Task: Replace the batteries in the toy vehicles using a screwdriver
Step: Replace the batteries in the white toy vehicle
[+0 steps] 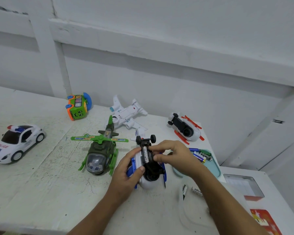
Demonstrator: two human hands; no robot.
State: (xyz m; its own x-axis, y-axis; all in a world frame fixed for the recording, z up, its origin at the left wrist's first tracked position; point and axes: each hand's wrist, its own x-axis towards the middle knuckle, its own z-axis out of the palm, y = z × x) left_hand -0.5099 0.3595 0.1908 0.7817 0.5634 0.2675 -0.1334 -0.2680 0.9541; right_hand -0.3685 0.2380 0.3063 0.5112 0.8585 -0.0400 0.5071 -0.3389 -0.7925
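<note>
Police car [15,144]: glossy white plastic, far left on the worn white bench [41,192].
Bus [78,106]: rounded green-and-orange plastic, tipped on its side.
Helicopter [98,153]: dark green plastic, clear domed canopy.
Left hand [126,173]: curled round the blue-and-white toy vehicle [148,167], held upturned above the bench.
Battery [146,154]: silver cylinder lying in the open black underside.
Right hand [173,154]: fingertips pinched at the compartment edge.
Tray [215,168]: pale teal, spare batteries inside.

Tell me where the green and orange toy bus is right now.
In the head view, the green and orange toy bus sits at the far left of the white table, against the wall, behind the white police car and left of the white toy airplane.
</note>
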